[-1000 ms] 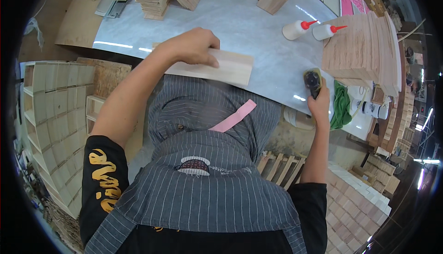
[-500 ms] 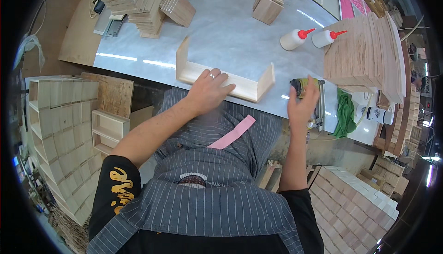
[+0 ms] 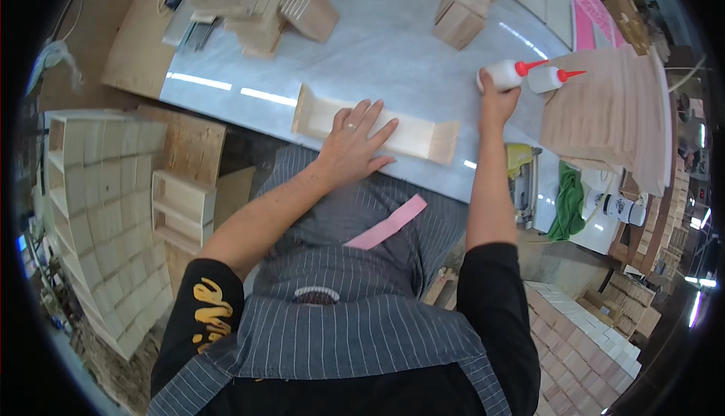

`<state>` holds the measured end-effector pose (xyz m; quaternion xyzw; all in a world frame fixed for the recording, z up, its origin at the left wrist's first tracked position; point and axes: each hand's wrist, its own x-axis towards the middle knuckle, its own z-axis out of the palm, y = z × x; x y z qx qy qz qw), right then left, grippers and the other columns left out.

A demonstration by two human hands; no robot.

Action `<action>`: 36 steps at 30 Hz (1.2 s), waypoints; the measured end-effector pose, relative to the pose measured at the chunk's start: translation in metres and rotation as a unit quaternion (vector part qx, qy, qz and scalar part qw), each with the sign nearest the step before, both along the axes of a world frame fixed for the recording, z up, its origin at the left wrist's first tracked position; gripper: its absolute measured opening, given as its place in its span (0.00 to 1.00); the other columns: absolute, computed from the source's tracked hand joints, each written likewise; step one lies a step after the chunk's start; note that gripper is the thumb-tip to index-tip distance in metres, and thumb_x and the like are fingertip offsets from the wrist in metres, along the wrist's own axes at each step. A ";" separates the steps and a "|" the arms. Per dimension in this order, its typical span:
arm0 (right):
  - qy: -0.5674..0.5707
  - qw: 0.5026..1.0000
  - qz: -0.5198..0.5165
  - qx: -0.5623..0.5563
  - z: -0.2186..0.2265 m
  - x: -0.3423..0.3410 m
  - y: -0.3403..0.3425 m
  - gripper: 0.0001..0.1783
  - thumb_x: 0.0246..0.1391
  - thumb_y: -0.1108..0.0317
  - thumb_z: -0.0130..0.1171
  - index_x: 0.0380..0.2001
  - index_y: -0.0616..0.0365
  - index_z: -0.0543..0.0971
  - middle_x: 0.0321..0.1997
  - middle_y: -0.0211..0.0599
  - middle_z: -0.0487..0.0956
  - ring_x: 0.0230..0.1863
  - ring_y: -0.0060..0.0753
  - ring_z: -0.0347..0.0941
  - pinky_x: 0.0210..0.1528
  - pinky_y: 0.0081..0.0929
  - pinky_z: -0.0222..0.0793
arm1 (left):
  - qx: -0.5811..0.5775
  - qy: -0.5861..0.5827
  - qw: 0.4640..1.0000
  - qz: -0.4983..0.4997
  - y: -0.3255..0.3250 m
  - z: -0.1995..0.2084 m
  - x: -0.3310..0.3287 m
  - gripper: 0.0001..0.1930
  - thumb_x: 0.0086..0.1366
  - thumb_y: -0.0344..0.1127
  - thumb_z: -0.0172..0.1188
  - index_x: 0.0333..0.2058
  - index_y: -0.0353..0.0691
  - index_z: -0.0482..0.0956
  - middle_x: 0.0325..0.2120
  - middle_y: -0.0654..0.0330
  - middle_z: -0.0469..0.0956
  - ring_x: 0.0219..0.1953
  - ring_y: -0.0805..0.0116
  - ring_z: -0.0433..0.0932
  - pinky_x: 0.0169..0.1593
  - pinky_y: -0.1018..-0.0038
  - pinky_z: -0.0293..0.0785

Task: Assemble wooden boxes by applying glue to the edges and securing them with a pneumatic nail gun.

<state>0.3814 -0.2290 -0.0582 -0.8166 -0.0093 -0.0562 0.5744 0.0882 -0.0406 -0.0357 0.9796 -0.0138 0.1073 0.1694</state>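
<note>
My left hand (image 3: 355,138) lies with fingers spread across a pale wooden three-sided frame (image 3: 410,132), a long board with a short end piece at each side. This frame sits near the table's front edge, and my palm hides part of its middle. Over to the right, my right hand (image 3: 500,102) is closed around a white squeeze bottle (image 3: 500,76) with a red pointed nozzle. A second such bottle (image 3: 542,80) stands just right of it. Nearer to me than that hand lies a yellow-and-metal power tool, seemingly a nail gun (image 3: 521,163).
Stacked boards (image 3: 600,110) rise at the right, beside a green cloth (image 3: 567,201). More wood piles (image 3: 260,8) and blocks (image 3: 462,6) stand at the back of the grey table (image 3: 377,57). Assembled wooden boxes (image 3: 113,227) are stacked on the left; wood blocks (image 3: 578,340) at lower right.
My right hand has gone from beside the power tool up to the left squeeze bottle and gripped it. Under my left hand the frame has tipped, and those fingers have spread.
</note>
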 end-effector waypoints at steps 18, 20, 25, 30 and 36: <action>0.034 0.960 0.268 0.068 0.202 -0.186 -0.013 0.37 0.54 0.73 0.69 0.64 0.56 0.62 0.51 0.37 0.71 0.47 0.29 0.74 0.44 0.25 0.77 | 0.014 -0.067 0.997 -0.030 0.008 -0.015 0.002 0.36 0.59 0.60 0.62 0.57 0.38 0.74 0.52 0.46 0.71 0.56 0.47 0.68 0.60 0.50 0.62; 0.053 0.952 0.289 0.088 0.199 -0.192 0.001 0.35 0.53 0.74 0.71 0.61 0.56 0.64 0.50 0.34 0.69 0.49 0.28 0.71 0.48 0.26 0.74 | 0.012 -0.092 0.995 -0.038 0.015 -0.020 0.006 0.35 0.59 0.60 0.62 0.56 0.38 0.74 0.50 0.47 0.71 0.55 0.48 0.68 0.59 0.51 0.63; 0.041 0.944 0.313 0.093 0.163 -0.191 0.026 0.32 0.50 0.75 0.72 0.57 0.56 0.68 0.51 0.35 0.70 0.50 0.28 0.71 0.52 0.27 0.72 | 0.029 -0.043 0.998 -0.020 0.011 -0.029 0.008 0.38 0.62 0.65 0.57 0.59 0.41 0.73 0.55 0.48 0.70 0.61 0.51 0.66 0.65 0.51 0.57; 0.076 0.935 0.329 0.108 0.149 -0.197 0.047 0.33 0.50 0.74 0.74 0.57 0.57 0.69 0.50 0.35 0.72 0.50 0.29 0.72 0.51 0.27 0.72 | 0.014 -0.009 1.000 -0.021 0.007 -0.033 0.000 0.40 0.62 0.69 0.54 0.62 0.44 0.72 0.58 0.48 0.69 0.64 0.51 0.63 0.68 0.49 0.51; 0.097 0.939 0.316 0.099 0.139 -0.196 0.060 0.33 0.51 0.73 0.74 0.58 0.58 0.69 0.50 0.36 0.73 0.50 0.28 0.74 0.51 0.26 0.74 | 0.007 -0.014 1.000 -0.017 0.004 -0.030 -0.002 0.39 0.61 0.68 0.56 0.60 0.43 0.73 0.56 0.49 0.71 0.63 0.51 0.66 0.67 0.50 0.54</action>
